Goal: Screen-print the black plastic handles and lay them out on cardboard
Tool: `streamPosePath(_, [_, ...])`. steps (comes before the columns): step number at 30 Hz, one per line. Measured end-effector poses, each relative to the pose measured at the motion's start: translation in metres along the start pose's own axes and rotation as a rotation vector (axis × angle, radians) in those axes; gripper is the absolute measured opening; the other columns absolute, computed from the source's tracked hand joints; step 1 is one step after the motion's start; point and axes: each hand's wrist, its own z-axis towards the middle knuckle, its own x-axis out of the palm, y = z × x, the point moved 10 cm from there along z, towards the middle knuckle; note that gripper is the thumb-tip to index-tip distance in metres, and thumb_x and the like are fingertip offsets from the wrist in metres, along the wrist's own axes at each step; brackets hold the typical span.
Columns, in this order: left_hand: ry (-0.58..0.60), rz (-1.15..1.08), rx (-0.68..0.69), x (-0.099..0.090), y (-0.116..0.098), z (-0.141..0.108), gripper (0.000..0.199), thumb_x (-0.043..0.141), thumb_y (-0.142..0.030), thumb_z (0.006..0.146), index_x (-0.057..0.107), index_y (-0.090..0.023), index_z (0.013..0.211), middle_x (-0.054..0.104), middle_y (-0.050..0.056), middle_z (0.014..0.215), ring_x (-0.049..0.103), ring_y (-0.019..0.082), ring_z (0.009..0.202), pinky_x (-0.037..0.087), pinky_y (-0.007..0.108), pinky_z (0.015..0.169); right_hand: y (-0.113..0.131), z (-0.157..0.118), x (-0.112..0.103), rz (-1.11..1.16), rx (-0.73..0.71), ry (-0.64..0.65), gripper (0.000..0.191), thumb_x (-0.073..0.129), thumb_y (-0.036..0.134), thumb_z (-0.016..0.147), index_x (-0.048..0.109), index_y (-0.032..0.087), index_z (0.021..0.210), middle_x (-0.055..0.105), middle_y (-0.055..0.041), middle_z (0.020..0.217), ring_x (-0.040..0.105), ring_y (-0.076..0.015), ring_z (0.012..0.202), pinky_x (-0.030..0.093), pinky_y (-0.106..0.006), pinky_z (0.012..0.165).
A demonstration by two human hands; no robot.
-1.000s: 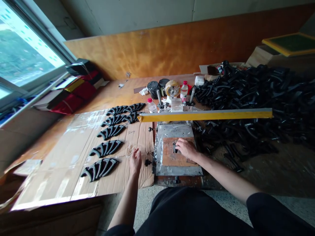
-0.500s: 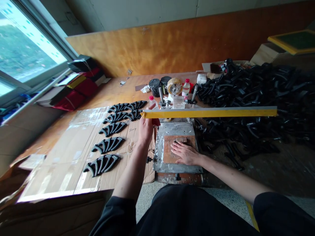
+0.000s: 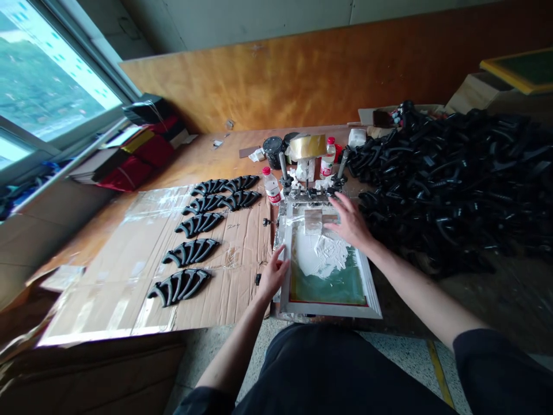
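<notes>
Seeing my spread right hand [image 3: 351,222] nearer the far end of the silkscreen frame [image 3: 330,308] than my open left hand [image 3: 273,275].

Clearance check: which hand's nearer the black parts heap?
Right hand, at the upper right of the screen frame, beside the heap; left hand is farther, on the frame's left edge.

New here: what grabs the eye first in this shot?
White ink smeared over the green mesh of a silk-screen frame, front and centre, with the left hand and right hand on it. Right of it sits a big heap of black curved parts; left, black fan-shaped pieces lie in rows on flattened cardboard.
</notes>
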Motion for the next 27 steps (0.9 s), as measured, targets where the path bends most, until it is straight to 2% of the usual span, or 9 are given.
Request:
streamPosePath(2, [-0.016, 0.067, -0.004, 0.004, 0.013, 0.007, 0.062, 0.062, -0.046, 0.08, 0.053, -0.022, 0.136, 0.054, -0.005, 0.063, 0.048, 0.01, 0.054, 0.037, 0.021, 0.052, 0.037, 0.009, 0.039, -0.087, -0.079, 0.189, 0.048, 0.074, 0.026, 0.074, 0.061, 0.018, 0.12, 0.06, -0.0126, 0.122, 0.054, -0.0293, 0.113, 0.046, -0.042, 0.095])
streamPosePath(4, [-0.017, 0.113, 0.004, 0.006, 0.021, 0.012, 0.059, 0.059, -0.045, 0.082, 0.053, -0.022, 0.136, 0.057, -0.003, 0.066, 0.051, 0.012, 0.057, 0.038, 0.022, 0.053, 0.051, 0.001, 0.069, -0.135, -0.067, 0.36, 0.027, 0.07, 0.024, 0.078, 0.065, 0.02, 0.104, 0.067, -0.0086, 0.101, 0.06, -0.0262, 0.098, 0.048, -0.036, 0.084])
streamPosePath(6, [-0.007, 0.137, 0.016, 0.008, 0.027, 0.014, 0.058, 0.056, -0.045, 0.084, 0.052, -0.022, 0.136, 0.059, -0.001, 0.07, 0.053, 0.013, 0.06, 0.039, 0.023, 0.056, 0.056, -0.021, 0.082, -0.138, -0.085, 0.456, 0.012, 0.064, 0.021, 0.082, 0.066, 0.02, 0.093, 0.068, -0.0064, 0.091, 0.062, -0.023, 0.086, 0.046, -0.031, 0.075])
streamPosePath(10, [0.011, 0.138, 0.018, 0.009, 0.033, 0.015, 0.059, 0.053, -0.047, 0.086, 0.049, -0.021, 0.139, 0.064, 0.002, 0.077, 0.058, 0.015, 0.067, 0.042, 0.025, 0.06, 0.071, -0.077, 0.072, -0.016, -0.35, 0.561, 0.026, 0.05, 0.006, 0.081, 0.068, 0.022, 0.091, 0.068, -0.0045, 0.091, 0.061, -0.0188, 0.082, 0.043, -0.027, 0.072])
streamPosePath(13, [0.006, 0.129, 0.011, 0.008, 0.033, 0.014, 0.059, 0.053, -0.047, 0.086, 0.05, -0.02, 0.138, 0.065, 0.002, 0.079, 0.059, 0.016, 0.07, 0.043, 0.025, 0.063, 0.079, -0.093, 0.063, 0.049, -0.479, 0.661, 0.03, 0.05, 0.003, 0.076, 0.069, 0.024, 0.088, 0.068, -0.0014, 0.088, 0.061, -0.0169, 0.082, 0.041, -0.025, 0.07])
streamPosePath(15, [0.005, 0.119, 0.008, 0.008, 0.032, 0.015, 0.059, 0.054, -0.047, 0.085, 0.05, -0.019, 0.138, 0.065, 0.002, 0.079, 0.059, 0.016, 0.07, 0.043, 0.025, 0.063, 0.078, -0.083, 0.062, 0.036, -0.434, 0.648, 0.026, 0.053, 0.006, 0.076, 0.068, 0.024, 0.086, 0.068, 0.0003, 0.085, 0.06, -0.0165, 0.08, 0.041, -0.025, 0.067])
streamPosePath(19, [0.023, 0.116, 0.004, 0.009, 0.034, 0.015, 0.061, 0.054, -0.049, 0.085, 0.049, -0.018, 0.138, 0.065, 0.002, 0.08, 0.058, 0.015, 0.067, 0.042, 0.025, 0.06, 0.081, -0.073, 0.065, 0.029, -0.366, 0.482, 0.027, 0.052, 0.006, 0.079, 0.069, 0.022, 0.092, 0.069, -0.0031, 0.095, 0.061, -0.0183, 0.088, 0.043, -0.027, 0.073])
streamPosePath(24, [0.006, 0.093, -0.003, 0.008, 0.035, 0.015, 0.06, 0.055, -0.049, 0.084, 0.052, -0.02, 0.136, 0.065, 0.002, 0.077, 0.057, 0.014, 0.065, 0.04, 0.023, 0.057, 0.087, -0.104, 0.068, 0.084, -0.432, 0.571, 0.032, 0.052, 0.006, 0.078, 0.07, 0.023, 0.098, 0.069, -0.0035, 0.094, 0.062, -0.0176, 0.084, 0.046, -0.027, 0.073])
streamPosePath(27, [0.002, 0.083, 0.0, 0.007, 0.031, 0.015, 0.06, 0.056, -0.048, 0.083, 0.054, -0.019, 0.135, 0.061, 0.0, 0.071, 0.054, 0.012, 0.06, 0.038, 0.023, 0.054, 0.086, -0.078, 0.065, 0.067, -0.358, 0.561, 0.019, 0.059, 0.018, 0.083, 0.07, 0.025, 0.098, 0.069, -0.0005, 0.089, 0.063, -0.0175, 0.078, 0.046, -0.027, 0.069])
